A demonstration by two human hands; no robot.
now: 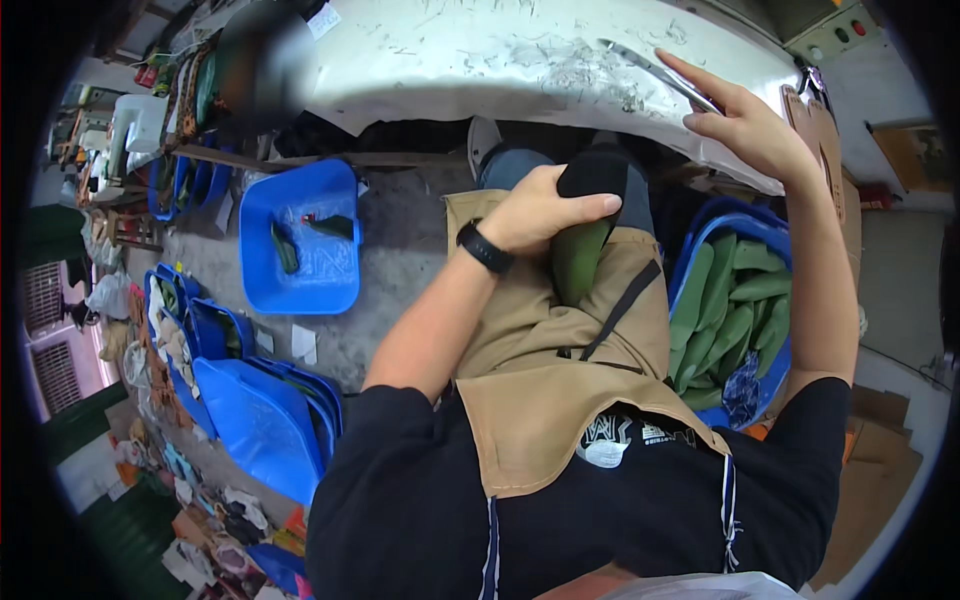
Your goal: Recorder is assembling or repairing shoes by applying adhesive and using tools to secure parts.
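On my lap, my left hand (545,212) is wrapped round a green shoe last (577,265) with a black covering over its far end. The thumb lies across the black part, and the green end points toward me. Over the white worktable (440,60), my right hand (752,128) grips a slim silver metal tool (655,70). Its index finger stretches along the tool, whose tip points to the far left; the exact kind of tool cannot be made out. A tan apron (540,420) covers my lap beneath the shoe last.
To my right stands a blue bin (683,275) heaped with green shoe lasts (725,310). A blue basin (300,292) with a few dark green pieces sits on the floor at left. Further blue bins (255,420) are grouped nearer me, beside scattered clutter.
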